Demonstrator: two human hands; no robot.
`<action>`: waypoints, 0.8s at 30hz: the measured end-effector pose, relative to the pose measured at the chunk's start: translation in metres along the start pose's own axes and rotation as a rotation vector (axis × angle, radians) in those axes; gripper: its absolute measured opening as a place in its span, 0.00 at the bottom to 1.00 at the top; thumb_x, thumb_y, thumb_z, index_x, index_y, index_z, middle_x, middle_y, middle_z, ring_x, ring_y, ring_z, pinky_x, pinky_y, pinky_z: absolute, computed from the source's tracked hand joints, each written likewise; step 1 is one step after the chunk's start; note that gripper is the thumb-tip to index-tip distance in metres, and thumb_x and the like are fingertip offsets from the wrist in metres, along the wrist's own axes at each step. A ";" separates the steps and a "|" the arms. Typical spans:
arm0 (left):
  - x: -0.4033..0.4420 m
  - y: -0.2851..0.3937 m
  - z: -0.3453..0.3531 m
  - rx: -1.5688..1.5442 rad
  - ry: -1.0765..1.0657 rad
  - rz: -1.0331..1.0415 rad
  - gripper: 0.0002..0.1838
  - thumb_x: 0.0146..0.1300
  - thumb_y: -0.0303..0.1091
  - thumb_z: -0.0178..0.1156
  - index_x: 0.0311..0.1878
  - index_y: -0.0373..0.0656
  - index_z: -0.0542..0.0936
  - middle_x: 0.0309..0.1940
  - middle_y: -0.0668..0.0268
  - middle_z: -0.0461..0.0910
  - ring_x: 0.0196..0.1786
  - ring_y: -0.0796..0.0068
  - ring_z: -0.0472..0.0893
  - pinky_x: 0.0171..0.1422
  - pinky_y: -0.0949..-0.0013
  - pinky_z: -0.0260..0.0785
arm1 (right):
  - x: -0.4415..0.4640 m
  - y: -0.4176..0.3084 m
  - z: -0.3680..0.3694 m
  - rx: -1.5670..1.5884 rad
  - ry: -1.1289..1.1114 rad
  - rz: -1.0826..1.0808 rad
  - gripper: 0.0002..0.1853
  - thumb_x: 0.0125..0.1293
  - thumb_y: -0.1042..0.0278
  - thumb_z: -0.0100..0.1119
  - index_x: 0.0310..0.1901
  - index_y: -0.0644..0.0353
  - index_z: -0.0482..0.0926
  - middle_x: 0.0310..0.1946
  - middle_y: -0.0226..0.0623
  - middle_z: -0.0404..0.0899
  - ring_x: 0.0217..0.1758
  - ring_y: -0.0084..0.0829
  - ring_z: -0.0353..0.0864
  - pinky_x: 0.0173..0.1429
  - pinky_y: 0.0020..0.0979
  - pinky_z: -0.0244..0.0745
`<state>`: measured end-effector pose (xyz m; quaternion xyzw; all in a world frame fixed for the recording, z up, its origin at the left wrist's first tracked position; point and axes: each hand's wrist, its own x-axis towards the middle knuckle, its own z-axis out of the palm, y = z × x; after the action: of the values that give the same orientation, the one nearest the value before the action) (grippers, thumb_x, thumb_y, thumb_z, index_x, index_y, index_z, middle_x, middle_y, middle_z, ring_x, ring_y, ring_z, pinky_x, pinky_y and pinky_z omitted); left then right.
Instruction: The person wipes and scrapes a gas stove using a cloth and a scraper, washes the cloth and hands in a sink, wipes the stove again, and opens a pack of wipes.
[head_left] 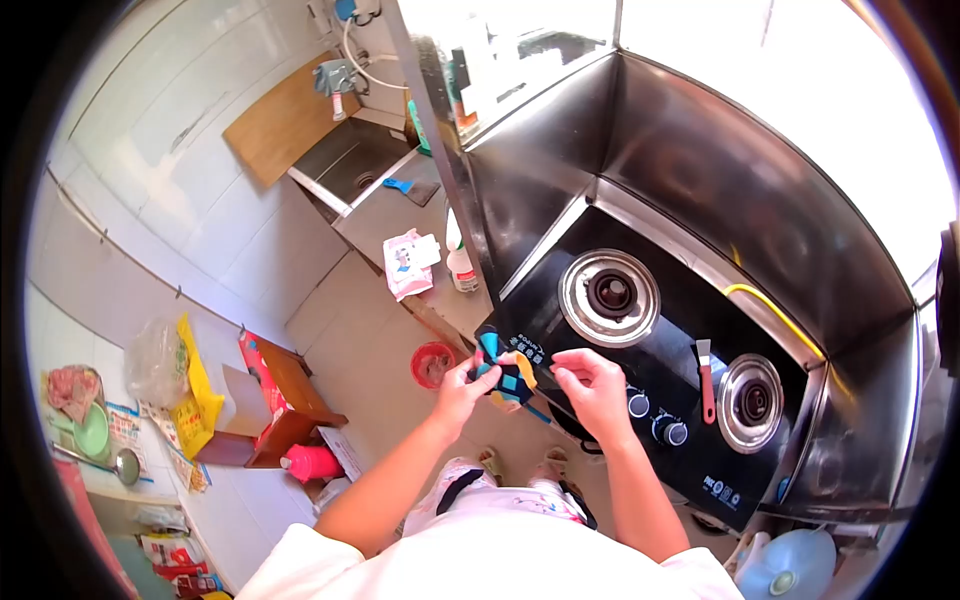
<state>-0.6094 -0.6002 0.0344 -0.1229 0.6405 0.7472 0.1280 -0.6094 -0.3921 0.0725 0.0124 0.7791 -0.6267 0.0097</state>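
Observation:
My left hand (468, 385) is closed on a blue-and-black checked item (512, 383) in front of my body, at the front edge of the stove. A yellow-orange strip (525, 368) curves up from it toward my right hand; its exact kind is unclear. Just to the right, my right hand (594, 388) hovers over the stove front with thumb and fingers pinched together. Whatever sits between those fingertips, if anything, is too small to make out. Beneath lies the black gas stove (665, 310) with its two round burners.
A scraper with a red handle (708, 395) rests between the burners. On the counter to the left are a pink wipes pack (408, 265), a spray bottle (461, 262) and a blue-handled scraper (412, 189). A red bin (432, 364) stands on the floor. Metal panels (720, 180) enclose the stove.

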 end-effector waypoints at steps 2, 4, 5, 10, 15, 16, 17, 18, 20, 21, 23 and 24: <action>0.000 0.001 -0.004 -0.071 0.077 -0.025 0.11 0.65 0.36 0.65 0.49 0.46 0.79 0.41 0.74 0.81 0.44 0.84 0.79 0.51 0.77 0.69 | 0.013 0.010 0.017 0.107 -0.132 -0.050 0.12 0.63 0.74 0.61 0.48 0.66 0.82 0.40 0.40 0.86 0.42 0.27 0.86 0.49 0.27 0.80; 0.003 -0.007 -0.018 -0.294 0.187 -0.049 0.13 0.65 0.34 0.64 0.52 0.46 0.78 0.45 0.72 0.81 0.49 0.81 0.80 0.53 0.73 0.71 | 0.025 0.011 0.039 0.120 -0.250 -0.059 0.19 0.66 0.74 0.59 0.59 0.65 0.75 0.52 0.45 0.81 0.51 0.31 0.83 0.55 0.29 0.78; 0.004 -0.010 -0.028 -0.308 0.193 -0.049 0.13 0.65 0.34 0.64 0.52 0.46 0.78 0.45 0.72 0.81 0.49 0.81 0.80 0.53 0.73 0.71 | 0.033 0.017 0.055 0.121 -0.263 -0.132 0.23 0.67 0.74 0.58 0.63 0.64 0.72 0.56 0.46 0.78 0.55 0.32 0.81 0.57 0.30 0.77; 0.009 0.002 -0.089 -0.570 0.135 0.064 0.20 0.64 0.26 0.60 0.59 0.47 0.71 0.53 0.69 0.77 0.55 0.72 0.78 0.59 0.63 0.71 | 0.102 0.029 0.140 -0.074 -0.293 -0.247 0.38 0.62 0.76 0.53 0.74 0.59 0.52 0.66 0.54 0.67 0.65 0.38 0.73 0.61 0.33 0.71; 0.028 0.025 -0.147 -0.612 -0.022 0.030 0.23 0.63 0.22 0.59 0.62 0.44 0.70 0.53 0.68 0.77 0.58 0.72 0.76 0.65 0.65 0.67 | 0.153 0.053 0.207 -0.041 -0.052 -0.066 0.37 0.62 0.82 0.48 0.74 0.59 0.53 0.69 0.47 0.64 0.68 0.40 0.69 0.65 0.34 0.70; 0.033 0.028 -0.155 -0.594 -0.018 0.020 0.25 0.62 0.21 0.59 0.62 0.43 0.69 0.54 0.67 0.77 0.58 0.71 0.76 0.66 0.66 0.67 | 0.158 0.056 0.211 0.012 -0.065 -0.026 0.34 0.63 0.81 0.49 0.72 0.60 0.57 0.66 0.45 0.67 0.65 0.38 0.72 0.64 0.33 0.71; 0.041 0.027 -0.164 -0.598 -0.018 0.010 0.25 0.62 0.21 0.59 0.62 0.43 0.69 0.54 0.67 0.77 0.58 0.71 0.76 0.66 0.66 0.67 | 0.163 0.060 0.212 0.071 -0.077 0.015 0.31 0.63 0.80 0.49 0.70 0.61 0.61 0.64 0.44 0.70 0.62 0.35 0.75 0.63 0.32 0.72; 0.048 0.023 -0.174 -0.605 -0.047 -0.011 0.26 0.61 0.20 0.59 0.63 0.42 0.68 0.54 0.67 0.77 0.57 0.72 0.77 0.66 0.66 0.67 | 0.162 0.058 0.211 0.239 -0.179 0.129 0.25 0.66 0.74 0.52 0.66 0.60 0.67 0.60 0.41 0.74 0.56 0.32 0.78 0.61 0.31 0.72; 0.057 0.028 -0.189 -0.583 -0.111 -0.114 0.27 0.60 0.19 0.58 0.64 0.41 0.67 0.55 0.65 0.76 0.56 0.73 0.77 0.65 0.66 0.68 | 0.148 0.031 0.210 0.384 -0.324 0.381 0.21 0.70 0.66 0.55 0.63 0.61 0.71 0.55 0.39 0.78 0.55 0.30 0.78 0.60 0.31 0.73; 0.064 0.031 -0.192 -0.514 -0.141 -0.111 0.25 0.61 0.20 0.59 0.62 0.41 0.69 0.53 0.67 0.78 0.54 0.75 0.79 0.62 0.68 0.71 | 0.139 0.014 0.210 0.442 -0.349 0.447 0.21 0.71 0.65 0.56 0.62 0.62 0.71 0.52 0.38 0.79 0.54 0.29 0.78 0.59 0.31 0.73; 0.079 0.033 -0.196 -0.279 -0.139 -0.116 0.23 0.60 0.23 0.62 0.59 0.39 0.70 0.50 0.67 0.78 0.52 0.76 0.80 0.57 0.71 0.74 | 0.124 -0.007 0.213 0.445 -0.344 0.472 0.20 0.71 0.65 0.57 0.61 0.63 0.72 0.49 0.36 0.80 0.52 0.27 0.79 0.57 0.30 0.74; 0.085 0.034 -0.195 -0.276 -0.153 -0.136 0.23 0.60 0.23 0.62 0.59 0.39 0.70 0.50 0.67 0.78 0.52 0.76 0.80 0.57 0.71 0.74 | 0.118 -0.008 0.215 0.446 -0.356 0.483 0.19 0.70 0.65 0.58 0.59 0.64 0.73 0.47 0.35 0.81 0.50 0.26 0.80 0.56 0.28 0.74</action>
<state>-0.6966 -0.7954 0.0072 -0.1252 0.5103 0.8248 0.2088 -0.7277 -0.6033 0.0309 0.0886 0.5840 -0.7531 0.2897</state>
